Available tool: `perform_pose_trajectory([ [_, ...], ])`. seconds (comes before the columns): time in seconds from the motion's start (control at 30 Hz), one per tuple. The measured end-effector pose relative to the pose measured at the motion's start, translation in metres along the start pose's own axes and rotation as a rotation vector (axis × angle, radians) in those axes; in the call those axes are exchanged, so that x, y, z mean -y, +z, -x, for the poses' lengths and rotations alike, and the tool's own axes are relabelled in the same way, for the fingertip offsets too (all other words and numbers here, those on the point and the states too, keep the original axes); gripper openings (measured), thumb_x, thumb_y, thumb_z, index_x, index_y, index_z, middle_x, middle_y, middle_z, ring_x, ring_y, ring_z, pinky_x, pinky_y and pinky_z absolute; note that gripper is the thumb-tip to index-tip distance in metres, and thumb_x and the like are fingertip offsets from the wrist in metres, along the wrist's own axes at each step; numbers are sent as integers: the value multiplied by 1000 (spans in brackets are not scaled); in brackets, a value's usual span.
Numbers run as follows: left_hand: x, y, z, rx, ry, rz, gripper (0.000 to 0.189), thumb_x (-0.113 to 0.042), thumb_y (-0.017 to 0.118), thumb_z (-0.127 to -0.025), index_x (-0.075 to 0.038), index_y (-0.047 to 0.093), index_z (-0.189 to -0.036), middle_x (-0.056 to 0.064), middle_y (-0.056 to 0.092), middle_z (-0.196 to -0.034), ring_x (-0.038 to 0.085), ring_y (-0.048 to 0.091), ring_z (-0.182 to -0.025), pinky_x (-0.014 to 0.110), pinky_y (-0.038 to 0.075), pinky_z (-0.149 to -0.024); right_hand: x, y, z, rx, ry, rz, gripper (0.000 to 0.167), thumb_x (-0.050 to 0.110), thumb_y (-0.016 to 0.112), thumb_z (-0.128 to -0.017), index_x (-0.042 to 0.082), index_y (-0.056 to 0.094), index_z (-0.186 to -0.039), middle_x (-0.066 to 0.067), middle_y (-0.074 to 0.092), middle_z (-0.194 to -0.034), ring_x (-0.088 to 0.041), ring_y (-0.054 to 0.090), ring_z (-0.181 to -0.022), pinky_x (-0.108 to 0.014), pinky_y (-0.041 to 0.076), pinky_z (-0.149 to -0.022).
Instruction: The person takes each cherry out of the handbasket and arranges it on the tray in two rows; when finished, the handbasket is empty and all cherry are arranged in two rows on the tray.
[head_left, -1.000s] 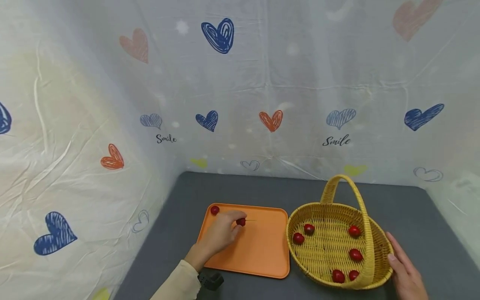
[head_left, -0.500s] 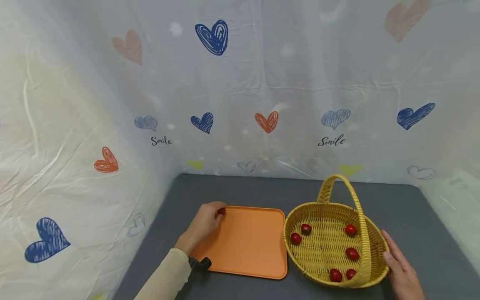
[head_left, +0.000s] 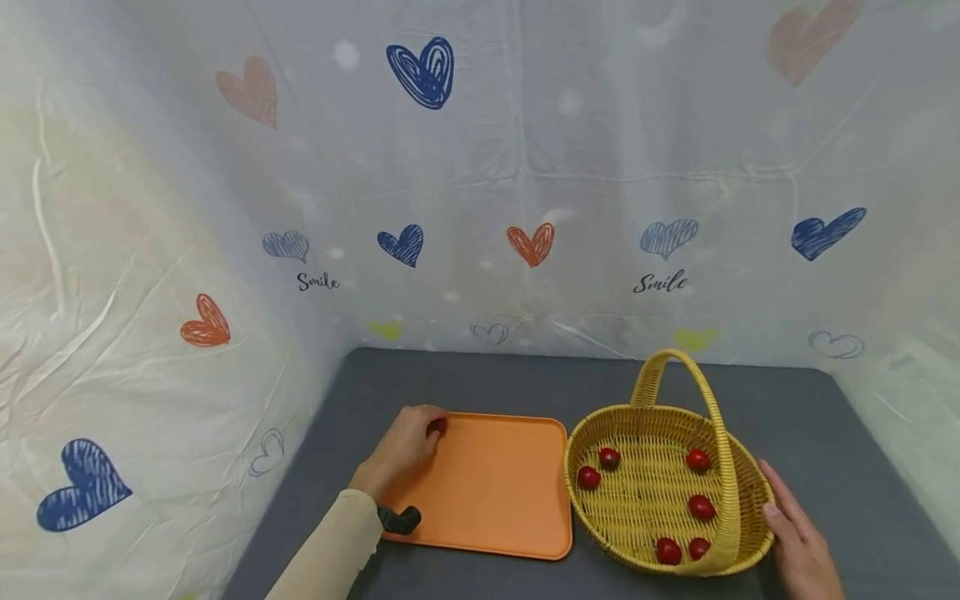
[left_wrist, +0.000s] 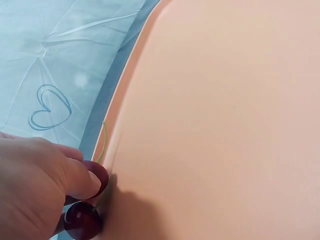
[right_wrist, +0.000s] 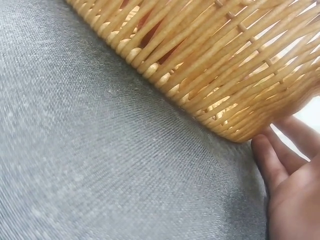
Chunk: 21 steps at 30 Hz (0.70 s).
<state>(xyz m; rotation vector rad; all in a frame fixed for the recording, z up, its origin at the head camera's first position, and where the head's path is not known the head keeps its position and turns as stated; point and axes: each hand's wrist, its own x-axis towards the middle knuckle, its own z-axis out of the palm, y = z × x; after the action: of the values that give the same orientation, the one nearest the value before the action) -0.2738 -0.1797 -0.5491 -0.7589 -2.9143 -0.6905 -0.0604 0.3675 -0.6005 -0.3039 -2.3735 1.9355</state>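
A person's left hand pinches a dark red cherry between thumb and fingers at the far left corner of an orange tray on a gray tabletop. A second cherry sits just beside the first, below the thumb in the left wrist view; whether the fingers grip it too cannot be told. A thin green stem rises from the pinched fruit along the tray's raised edge.

At right, the right hand, its fingers extended, rests against the outer right side of a yellow wicker basket. Six cherries lie spread inside: two near the left wall, two toward the right and two at the near side, one of these partly behind the arched handle. The basket stands upright just beside the tray.

A cream sleeve and a black wrist device show on the left arm. Behind hangs a pale curtain printed with hearts and the word "Smile."
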Motion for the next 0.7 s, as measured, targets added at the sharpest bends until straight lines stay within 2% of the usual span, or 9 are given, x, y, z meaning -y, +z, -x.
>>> perform_pose_trajectory([
  [0.1, -1, 1, -1, 14, 8, -9, 16, -2, 74, -103, -15, 80, -111, 0, 77, -102, 10, 66, -88, 31, 62, -80, 0, -1, 0, -2, -8, 14, 61, 39, 34, -122, 35, 9, -177, 39, 17, -165, 34, 32, -127, 2, 37, -89],
  [0.23, -6, 3, -2, 34, 14, -10, 21, -2, 77, -101, -12, 81, -119, 1, 79, -108, 15, 71, -96, 35, 65, -87, 1, 0, 1, -8, -20, 27, 61, 39, 34, -122, 34, 9, -178, 39, 17, -166, 33, 29, -131, 1, 36, -92],
  [0.4, -9, 5, -3, 47, 18, 0, 27, -1, 77, -100, -9, 79, -126, 2, 79, -113, 18, 74, -100, 38, 66, -90, -1, 4, 2, -1, -67, -41, 61, 33, 35, -122, 31, 11, -178, 37, 18, -168, 34, 30, -133, 1, 35, -98],
  [0.53, -6, 2, -2, 21, 37, 32, 32, -2, 81, -98, -7, 78, -129, 4, 79, -114, 19, 74, -101, 39, 65, -92, -3, 8, 1, 23, -134, -128, 61, 25, 37, -122, 24, 14, -178, 33, 21, -171, 33, 33, -135, 1, 34, -101],
  [0.7, -7, -4, -1, -45, 75, 91, 46, -6, 83, -97, -6, 73, -142, 8, 78, -128, 21, 74, -100, 37, 64, -87, -5, 5, 1, 21, -131, -129, 61, 25, 37, -122, 25, 14, -178, 33, 20, -172, 33, 32, -135, 0, 34, -99],
])
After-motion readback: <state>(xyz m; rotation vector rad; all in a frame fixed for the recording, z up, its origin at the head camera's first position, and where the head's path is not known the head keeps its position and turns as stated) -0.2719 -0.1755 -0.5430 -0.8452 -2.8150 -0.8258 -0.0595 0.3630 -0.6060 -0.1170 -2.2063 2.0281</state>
